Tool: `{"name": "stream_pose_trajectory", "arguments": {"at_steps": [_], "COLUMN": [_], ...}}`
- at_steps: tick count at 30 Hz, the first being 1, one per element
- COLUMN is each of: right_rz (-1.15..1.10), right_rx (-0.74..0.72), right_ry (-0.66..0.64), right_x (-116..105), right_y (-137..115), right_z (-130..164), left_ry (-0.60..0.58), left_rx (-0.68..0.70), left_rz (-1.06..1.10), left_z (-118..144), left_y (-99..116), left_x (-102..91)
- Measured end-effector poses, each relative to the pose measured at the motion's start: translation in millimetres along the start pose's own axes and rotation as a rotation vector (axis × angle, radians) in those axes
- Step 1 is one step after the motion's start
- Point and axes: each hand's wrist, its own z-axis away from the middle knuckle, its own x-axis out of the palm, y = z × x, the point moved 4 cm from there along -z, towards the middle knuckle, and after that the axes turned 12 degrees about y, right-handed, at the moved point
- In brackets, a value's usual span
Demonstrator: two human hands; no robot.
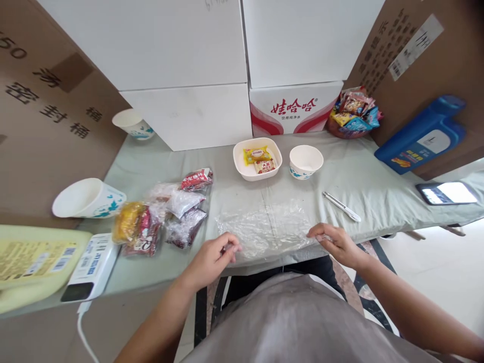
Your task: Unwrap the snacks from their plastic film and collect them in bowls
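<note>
A clear sheet of plastic film (266, 227) lies spread and wrinkled on the cloth-covered table. My left hand (215, 254) pinches its near left corner. My right hand (340, 245) grips the opposite near corner between thumb and fingers. Beyond the film sits a white tray (241, 170) with a yellow snack packet (256, 155) and a smaller cream-and-red packet (264, 166) in it. To the tray's right stands a white paper bowl (301, 173). A slim white-and-grey cutter-like tool (342, 206) rests beyond my right hand.
Film-wrapped snack bundles (177, 206) lie at left, near a tipped paper bowl (109, 199), a white power bank-like device (93, 267) and a pale yellow bottle (41, 262). Right are a phone (446, 193), blue bottle (419, 133) and snack-filled basket (342, 132). White boxes (204, 118) stand behind.
</note>
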Motion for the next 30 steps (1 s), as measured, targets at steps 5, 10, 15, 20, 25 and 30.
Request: {"name": "stream_pose_trajectory", "arguments": {"at_steps": [5,10,15,20,25,30], "right_rz": [-0.094,0.298,0.673,0.749,0.801,0.941], "right_rx": [0.193,0.321,0.191,0.162,0.161,0.257], "right_ry": [0.126,0.226,0.276,0.268,0.227,0.314], "right_x": [23,49,63,70,70,30], "right_y": [16,38,40,40,40,45], "right_z": [-41,-77,-79,-75,-78,-82], "left_ry": [0.373,0.641,0.705,0.861,0.480,0.209], "left_rx": [-0.066,-0.204,-0.184,-0.016,0.450,0.317], "left_rz": [-0.229,-0.424,-0.500,-0.656,-0.604,-0.675], "left_z": [-30,-36,-34,-29,-42,-55], "left_y": [-12,-34,-44,-17,20,5], "left_x": [-13.8,-10.1,0.0,-1.3,44.6,75.3]}}
